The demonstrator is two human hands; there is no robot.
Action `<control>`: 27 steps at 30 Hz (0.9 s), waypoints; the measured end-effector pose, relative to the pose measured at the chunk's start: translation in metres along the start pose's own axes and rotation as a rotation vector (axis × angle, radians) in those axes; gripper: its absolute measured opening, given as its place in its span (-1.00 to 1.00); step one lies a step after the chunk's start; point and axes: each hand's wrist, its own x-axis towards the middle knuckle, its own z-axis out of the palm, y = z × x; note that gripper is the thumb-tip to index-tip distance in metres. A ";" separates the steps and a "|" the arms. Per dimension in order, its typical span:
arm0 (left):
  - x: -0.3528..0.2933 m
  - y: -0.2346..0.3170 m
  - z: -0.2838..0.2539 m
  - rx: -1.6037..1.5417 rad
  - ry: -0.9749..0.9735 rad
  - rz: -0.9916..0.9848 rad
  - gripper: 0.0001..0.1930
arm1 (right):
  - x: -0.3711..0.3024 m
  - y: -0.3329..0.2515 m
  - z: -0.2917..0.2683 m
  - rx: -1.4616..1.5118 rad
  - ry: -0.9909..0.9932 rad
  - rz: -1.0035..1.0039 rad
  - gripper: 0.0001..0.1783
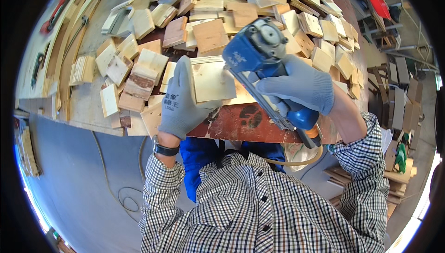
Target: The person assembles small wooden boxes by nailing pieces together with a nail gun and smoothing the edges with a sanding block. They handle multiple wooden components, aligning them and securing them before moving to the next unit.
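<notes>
In my right hand (306, 84), gloved in grey, is a blue air nailer (252, 51), the fingers wrapped round its handle. The nailer is tilted, its head at the right edge of a pale square wooden block (213, 82); whether the tip touches the wood I cannot tell. My left hand (181, 102), in a matching glove, steadies that block, with fingers upright along its left side and the thumb at its near edge. More wood shows just beneath and behind the block, close to the table's front edge.
A large heap of wooden blocks (211, 35) covers the far part of the reddish table (227, 125). Long wooden strips (69, 58) and tools lie at the left. An air hose (296, 162) hangs below the nailer. Stacked boards (403, 100) stand at the right.
</notes>
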 end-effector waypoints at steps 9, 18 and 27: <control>0.006 0.000 -0.005 -0.018 -0.077 -0.006 0.25 | 0.002 0.003 0.000 -0.040 0.034 -0.015 -0.49; 0.007 -0.001 -0.006 -0.013 -0.114 -0.015 0.26 | 0.003 0.003 -0.005 -0.054 -0.008 -0.038 -0.46; 0.007 -0.006 -0.005 0.010 -0.145 -0.004 0.28 | 0.004 0.002 -0.008 -0.047 -0.047 0.017 -0.23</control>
